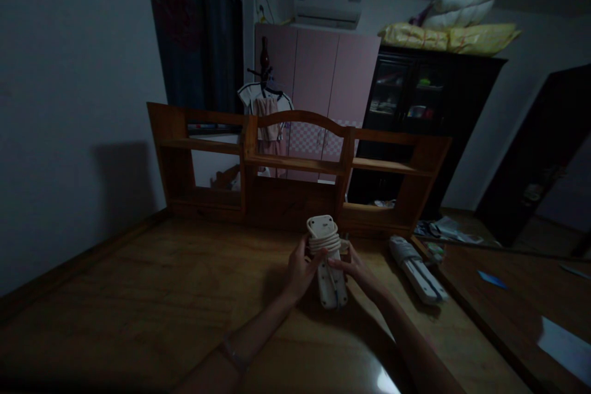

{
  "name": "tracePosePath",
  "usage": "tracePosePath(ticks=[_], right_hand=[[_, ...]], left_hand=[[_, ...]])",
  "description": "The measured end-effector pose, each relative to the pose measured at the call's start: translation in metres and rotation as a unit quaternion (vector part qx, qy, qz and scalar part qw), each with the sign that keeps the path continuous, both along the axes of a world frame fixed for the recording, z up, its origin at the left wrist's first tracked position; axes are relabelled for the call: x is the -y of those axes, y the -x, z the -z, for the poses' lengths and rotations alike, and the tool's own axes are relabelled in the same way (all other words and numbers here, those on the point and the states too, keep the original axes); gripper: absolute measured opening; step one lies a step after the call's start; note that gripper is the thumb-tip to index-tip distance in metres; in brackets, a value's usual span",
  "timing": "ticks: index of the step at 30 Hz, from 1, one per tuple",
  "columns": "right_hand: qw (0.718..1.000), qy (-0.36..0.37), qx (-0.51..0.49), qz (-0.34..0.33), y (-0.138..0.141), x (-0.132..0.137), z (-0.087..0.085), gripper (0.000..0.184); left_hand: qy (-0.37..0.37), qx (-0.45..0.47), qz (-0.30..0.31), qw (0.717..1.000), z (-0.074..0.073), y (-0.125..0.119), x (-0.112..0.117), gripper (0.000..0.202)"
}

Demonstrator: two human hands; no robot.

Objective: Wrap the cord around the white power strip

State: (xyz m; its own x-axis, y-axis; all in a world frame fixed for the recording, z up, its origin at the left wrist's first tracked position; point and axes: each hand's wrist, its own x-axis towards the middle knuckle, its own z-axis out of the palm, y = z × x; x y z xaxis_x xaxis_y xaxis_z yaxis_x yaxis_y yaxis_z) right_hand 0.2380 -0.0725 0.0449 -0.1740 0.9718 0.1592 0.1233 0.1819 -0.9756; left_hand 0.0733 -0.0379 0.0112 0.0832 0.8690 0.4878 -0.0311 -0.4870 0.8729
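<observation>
Between both hands is a white power strip [329, 290], its underside facing me and its own cord [324, 241] wound around the upper half. My left hand [303, 266] grips it from the left, thumb lying over the front by the coils. From the right, my right hand [354, 266] closes on it with the thumb on the strip's middle. The plug seems to stick out beside my right fingers, though it is dim there. A second power strip [418, 274] with its cord wrapped around one end lies on the table to the right.
A wooden table [161, 308] spreads beneath my hands, with a low wooden shelf unit [295, 166] along its far edge. To the right stands a darker brown table [521, 301] bearing a blue card [492, 279] and a white sheet [566, 345].
</observation>
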Motion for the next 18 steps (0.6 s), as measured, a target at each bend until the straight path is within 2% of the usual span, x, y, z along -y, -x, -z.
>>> tracePosePath(ticks=[5, 13, 18], right_hand=[[0.999, -0.028, -0.021, -0.008, -0.0009, -0.0036, 0.0058, 0.049], [1.000, -0.014, -0.020, -0.005, -0.0013, -0.0044, 0.0042, 0.054], [0.999, -0.034, -0.012, 0.005, -0.0008, -0.0039, 0.0046, 0.053]], left_hand=[[0.002, 0.000, -0.001, 1.000, 0.0008, -0.0002, -0.0004, 0.057], [0.003, -0.006, -0.005, 1.000, 0.0028, -0.0002, -0.0005, 0.057], [0.007, -0.006, -0.017, 1.000, 0.0035, -0.0009, -0.0016, 0.058]])
